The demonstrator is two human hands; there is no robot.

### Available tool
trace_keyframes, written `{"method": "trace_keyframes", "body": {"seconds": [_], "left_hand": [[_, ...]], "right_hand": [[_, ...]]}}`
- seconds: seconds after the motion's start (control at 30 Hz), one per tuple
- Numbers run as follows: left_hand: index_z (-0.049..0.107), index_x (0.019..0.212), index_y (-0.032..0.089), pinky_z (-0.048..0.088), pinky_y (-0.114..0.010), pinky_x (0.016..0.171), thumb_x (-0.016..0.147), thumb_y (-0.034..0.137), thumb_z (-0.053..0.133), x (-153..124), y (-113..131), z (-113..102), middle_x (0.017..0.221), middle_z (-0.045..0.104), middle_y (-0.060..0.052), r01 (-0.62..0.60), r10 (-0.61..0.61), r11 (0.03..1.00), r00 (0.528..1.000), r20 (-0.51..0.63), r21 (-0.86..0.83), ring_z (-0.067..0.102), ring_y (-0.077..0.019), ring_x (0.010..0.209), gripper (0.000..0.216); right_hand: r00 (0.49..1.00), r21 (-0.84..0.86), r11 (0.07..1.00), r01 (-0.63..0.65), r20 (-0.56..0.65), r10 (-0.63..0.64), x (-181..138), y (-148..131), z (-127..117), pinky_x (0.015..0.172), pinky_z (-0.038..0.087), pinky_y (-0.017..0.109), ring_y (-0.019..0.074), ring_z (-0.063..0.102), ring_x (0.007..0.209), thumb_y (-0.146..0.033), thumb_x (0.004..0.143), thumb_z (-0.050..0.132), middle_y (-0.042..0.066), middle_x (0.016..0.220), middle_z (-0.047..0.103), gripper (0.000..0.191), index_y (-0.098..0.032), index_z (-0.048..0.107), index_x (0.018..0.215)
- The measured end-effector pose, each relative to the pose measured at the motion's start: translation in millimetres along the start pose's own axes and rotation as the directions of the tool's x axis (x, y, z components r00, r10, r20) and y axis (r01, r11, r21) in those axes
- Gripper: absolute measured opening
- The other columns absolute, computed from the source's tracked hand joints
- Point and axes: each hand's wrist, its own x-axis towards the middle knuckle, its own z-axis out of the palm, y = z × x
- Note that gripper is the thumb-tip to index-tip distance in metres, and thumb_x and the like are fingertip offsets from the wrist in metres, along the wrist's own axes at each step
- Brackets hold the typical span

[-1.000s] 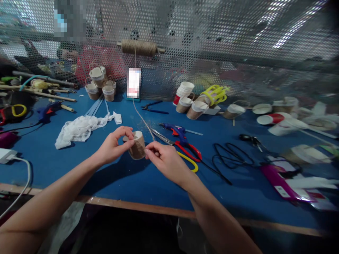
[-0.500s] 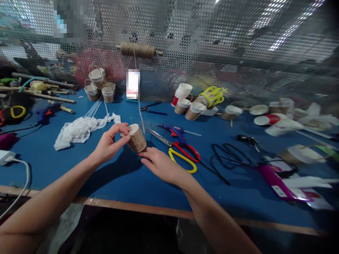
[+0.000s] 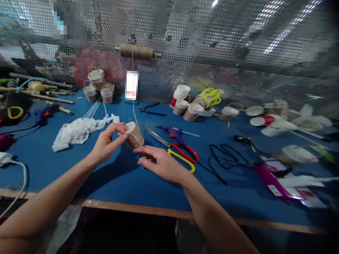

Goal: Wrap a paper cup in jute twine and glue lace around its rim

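Note:
My left hand (image 3: 107, 143) pinches a small paper cup wrapped in jute twine (image 3: 134, 135), held tilted above the blue table (image 3: 127, 183). A strand of twine (image 3: 133, 102) runs from the cup up to a twine spool (image 3: 136, 51) mounted on the perforated metal screen. My right hand (image 3: 159, 163) sits just below and right of the cup, fingers partly stretched, its index fingertip touching the cup's lower edge. I cannot make out whether it grips the twine.
Red and yellow scissors (image 3: 180, 153) and a blue glue gun (image 3: 173, 131) lie right of my hands. White fabric (image 3: 76, 129) lies to the left. Finished twine cups (image 3: 99, 86), stacked paper cups (image 3: 181, 93), black cable (image 3: 225, 160) and pliers (image 3: 150, 108) are farther out.
My left hand has turned and raised the cup slightly. My right hand dropped from pinching the twine beside the cup to a spot under it, fingers loosened.

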Motion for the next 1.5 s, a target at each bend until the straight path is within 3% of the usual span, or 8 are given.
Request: {"method": "trace_keyframes", "body": {"seconds": [0.2, 0.37, 0.53, 0.67, 0.9, 1.07, 1.23, 1.5], "left_hand": [[0.053, 0.077, 0.02, 0.031, -0.044, 0.103, 0.08, 0.023, 0.055, 0.1, -1.5, -2.4, 0.095, 0.056, -0.007, -0.008, 0.008, 1.0, 1.0, 0.003, 0.028, 0.048, -0.0229, 0.113, 0.004], [0.053, 0.077, 0.02, 0.032, -0.043, 0.101, 0.081, 0.024, 0.055, -1.3, -0.4, -2.5, 0.096, 0.056, -0.007, -0.014, 0.01, 0.998, 0.997, 0.078, 0.054, 0.047, -0.0237, 0.115, 0.006], [0.052, 0.075, 0.019, 0.034, -0.044, 0.1, 0.081, 0.022, 0.054, -2.5, 4.0, 0.1, 0.097, 0.056, -0.008, -0.059, 0.047, 0.996, 0.987, 0.151, 0.073, 0.047, -0.0247, 0.114, 0.007], [0.052, 0.076, 0.019, 0.035, -0.045, 0.098, 0.081, 0.02, 0.054, -3.8, 4.7, 1.8, 0.097, 0.056, -0.008, -0.09, 0.068, 0.992, 0.972, 0.223, 0.091, 0.047, -0.0244, 0.114, 0.006], [0.052, 0.078, 0.018, 0.037, -0.046, 0.096, 0.082, 0.022, 0.053, -6.3, 3.5, 5.2, 0.101, 0.056, -0.01, -0.046, -0.003, 0.99, 0.939, 0.345, 0.135, 0.047, -0.0243, 0.114, 0.005], [0.052, 0.076, 0.018, 0.036, -0.043, 0.096, 0.082, 0.023, 0.053, -3.8, 0.1, 3.2, 0.095, 0.058, -0.009, 0.0, -0.036, 0.993, 0.952, 0.305, 0.117, 0.049, -0.0239, 0.113, 0.008], [0.051, 0.075, 0.018, 0.037, -0.04, 0.094, 0.082, 0.026, 0.053, -1.5, -3.4, 1.6, 0.091, 0.059, -0.007, 0.071, -0.092, 0.994, 0.955, 0.281, 0.083, 0.05, -0.0221, 0.109, 0.01], [0.052, 0.076, 0.018, 0.037, -0.042, 0.093, 0.081, 0.026, 0.054, -1.9, -2.0, 5.0, 0.091, 0.059, -0.008, 0.134, -0.144, 0.989, 0.956, 0.254, 0.058, 0.051, -0.022, 0.107, 0.01]], "right_hand": [[0.96, -0.037, 0.99, -0.135, -0.254, 0.122, -0.6, 2.7, -21.6, 0.058, 0.052, 0.026, 0.0136, 0.065, 0.07, -0.023, 0.085, 0.049, 0.011, 0.102, 0.065, 0.026, -0.013, 0.06, 0.106], [0.768, -0.324, 0.823, -0.467, -0.61, 0.195, 1.6, 24.3, -67.7, 0.074, 0.049, 0.036, 0.0231, 0.065, 0.083, -0.027, 0.082, 0.053, 0.01, 0.088, 0.068, 0.021, -0.016, 0.063, 0.097], [0.731, -0.304, 0.74, -0.6, -0.585, 0.352, 8.3, 79.4, -99.2, 0.067, 0.049, 0.037, 0.026, 0.063, 0.076, -0.021, 0.074, 0.066, 0.011, 0.071, 0.064, 0.009, -0.016, 0.062, 0.069], [0.729, -0.237, 0.746, -0.622, -0.524, 0.441, 13.9, 108.9, -99.4, 0.076, 0.051, 0.035, 0.0166, 0.06, 0.089, -0.03, 0.088, 0.052, 0.007, 0.108, 0.059, 0.023, -0.017, 0.058, 0.106], [0.647, 0.001, 0.847, -0.532, -0.645, 0.407, 8.5, 84.5, -95.2, 0.069, 0.05, 0.036, 0.0225, 0.062, 0.08, -0.017, 0.071, 0.064, 0.009, 0.085, 0.064, 0.022, -0.014, 0.058, 0.091], [0.726, 0.187, 0.926, -0.328, -0.577, 0.374, -7.1, 34.5, -79.7, 0.055, 0.05, 0.028, 0.0146, 0.06, 0.058, -0.033, 0.07, 0.061, 0.003, 0.067, 0.063, 0.018, -0.017, 0.056, 0.077], [0.918, 0.269, 0.955, -0.123, -0.334, 0.212, -19.7, 2.0, -40.7, 0.044, 0.042, 0.022, 0.0085, 0.049, 0.044, -0.033, 0.076, 0.057, -0.003, 0.052, 0.055, 0.019, -0.014, 0.061, 0.079], [0.89, -0.021, 0.981, -0.191, -0.426, 0.164, -30.0, 5.0, -13.3, 0.041, 0.042, 0.026, 0.0122, 0.05, 0.042, -0.032, 0.078, 0.057, -0.003, 0.046, 0.05, 0.014, -0.019, 0.06, 0.072]]}}
